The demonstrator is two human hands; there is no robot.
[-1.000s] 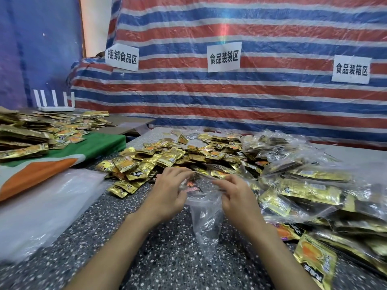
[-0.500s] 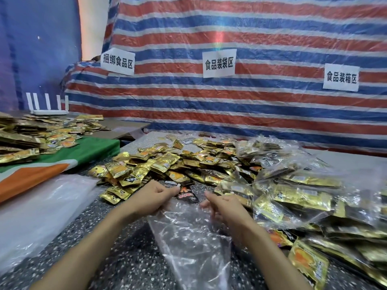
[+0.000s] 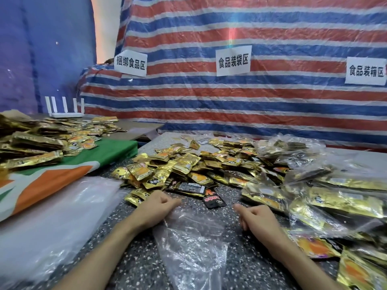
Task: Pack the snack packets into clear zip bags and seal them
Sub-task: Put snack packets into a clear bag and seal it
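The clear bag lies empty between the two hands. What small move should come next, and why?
Probably pull the bag's mouth open. The clear bag lies flat and empty on the table, its top edge between the left hand and the right hand. Loose gold packets lie just beyond.
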